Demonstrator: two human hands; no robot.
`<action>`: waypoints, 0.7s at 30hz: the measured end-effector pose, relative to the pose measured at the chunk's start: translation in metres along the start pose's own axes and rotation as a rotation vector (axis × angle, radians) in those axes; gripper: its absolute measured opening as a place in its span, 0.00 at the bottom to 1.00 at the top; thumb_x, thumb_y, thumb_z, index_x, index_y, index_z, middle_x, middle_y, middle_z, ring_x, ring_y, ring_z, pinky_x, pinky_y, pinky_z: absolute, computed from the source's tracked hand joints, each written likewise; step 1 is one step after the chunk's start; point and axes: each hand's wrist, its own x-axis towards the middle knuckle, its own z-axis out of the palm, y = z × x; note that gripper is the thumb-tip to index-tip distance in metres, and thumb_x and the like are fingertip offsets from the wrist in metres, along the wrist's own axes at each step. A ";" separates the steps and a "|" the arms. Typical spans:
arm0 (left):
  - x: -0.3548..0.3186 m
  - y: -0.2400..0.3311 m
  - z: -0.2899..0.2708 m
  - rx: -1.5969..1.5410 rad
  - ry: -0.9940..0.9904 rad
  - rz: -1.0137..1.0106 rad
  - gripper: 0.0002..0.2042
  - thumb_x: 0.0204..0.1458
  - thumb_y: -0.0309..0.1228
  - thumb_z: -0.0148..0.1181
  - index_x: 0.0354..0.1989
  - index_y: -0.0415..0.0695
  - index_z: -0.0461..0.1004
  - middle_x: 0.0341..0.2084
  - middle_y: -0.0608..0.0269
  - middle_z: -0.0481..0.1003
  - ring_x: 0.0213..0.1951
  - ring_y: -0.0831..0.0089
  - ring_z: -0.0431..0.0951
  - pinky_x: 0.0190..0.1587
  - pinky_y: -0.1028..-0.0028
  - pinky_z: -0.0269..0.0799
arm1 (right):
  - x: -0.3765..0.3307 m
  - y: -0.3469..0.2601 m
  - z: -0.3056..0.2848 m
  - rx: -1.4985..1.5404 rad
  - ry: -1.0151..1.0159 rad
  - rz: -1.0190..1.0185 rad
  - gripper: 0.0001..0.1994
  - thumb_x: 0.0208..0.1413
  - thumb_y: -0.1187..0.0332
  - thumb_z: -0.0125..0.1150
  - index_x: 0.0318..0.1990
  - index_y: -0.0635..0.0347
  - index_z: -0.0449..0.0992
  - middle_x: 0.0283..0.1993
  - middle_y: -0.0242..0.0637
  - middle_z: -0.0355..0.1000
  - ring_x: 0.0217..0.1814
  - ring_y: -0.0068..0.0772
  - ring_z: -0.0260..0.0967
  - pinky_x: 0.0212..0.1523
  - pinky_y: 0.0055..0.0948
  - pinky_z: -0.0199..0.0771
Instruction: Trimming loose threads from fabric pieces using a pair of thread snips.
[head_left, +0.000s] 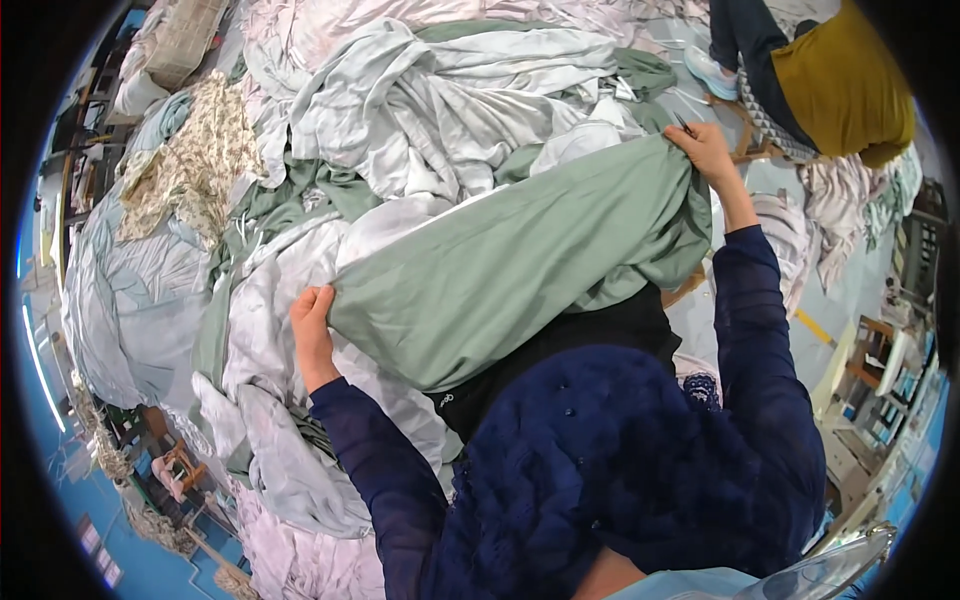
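Note:
A sage-green cloth [520, 255] is stretched between my two hands and drapes over my lap. My left hand [313, 325] pinches its left corner. At the far right end, my right hand [704, 155] grips the cloth's upper edge. A small dark pointed tool [684, 125] sticks up from the fingers of that hand; its kind is too small to make out. White and pale grey fabric [440, 110] lies heaped just beyond the green cloth.
Piled fabric surrounds me, with a floral beige cloth [195, 150] and a light blue cloth [140, 290] at the left. Pink fabric [300, 555] lies at the lower left. At the upper right sits another person in a mustard garment [840, 85]. Furniture [870, 350] stands farther right.

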 end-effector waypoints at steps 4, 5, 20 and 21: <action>-0.021 0.013 0.006 0.031 0.028 0.064 0.09 0.55 0.28 0.60 0.22 0.42 0.74 0.19 0.79 0.66 0.24 0.87 0.61 0.27 0.80 0.57 | -0.011 -0.018 0.022 -0.360 0.291 -0.319 0.11 0.54 0.63 0.64 0.32 0.63 0.77 0.27 0.32 0.74 0.28 0.23 0.69 0.30 0.27 0.67; -0.030 0.021 0.014 0.004 0.035 0.081 0.09 0.55 0.28 0.60 0.22 0.43 0.74 0.18 0.79 0.66 0.23 0.87 0.60 0.27 0.80 0.56 | -0.020 -0.040 0.027 -0.249 0.324 -0.368 0.07 0.55 0.68 0.63 0.35 0.62 0.78 0.31 0.33 0.76 0.30 0.24 0.71 0.32 0.26 0.70; -0.101 0.078 0.076 0.095 -0.183 0.294 0.04 0.51 0.25 0.63 0.30 0.37 0.76 0.18 0.72 0.70 0.21 0.86 0.63 0.25 0.81 0.59 | -0.126 -0.252 0.231 0.400 -0.649 -0.766 0.14 0.41 0.79 0.68 0.39 0.63 0.77 0.29 0.34 0.71 0.24 0.20 0.61 0.26 0.25 0.61; -0.103 0.070 0.073 0.232 -0.174 0.337 0.04 0.49 0.24 0.63 0.30 0.38 0.76 0.18 0.69 0.70 0.21 0.84 0.63 0.25 0.81 0.59 | -0.130 -0.255 0.221 0.370 -0.565 -0.795 0.11 0.40 0.79 0.67 0.35 0.63 0.76 0.26 0.35 0.69 0.23 0.25 0.62 0.25 0.28 0.60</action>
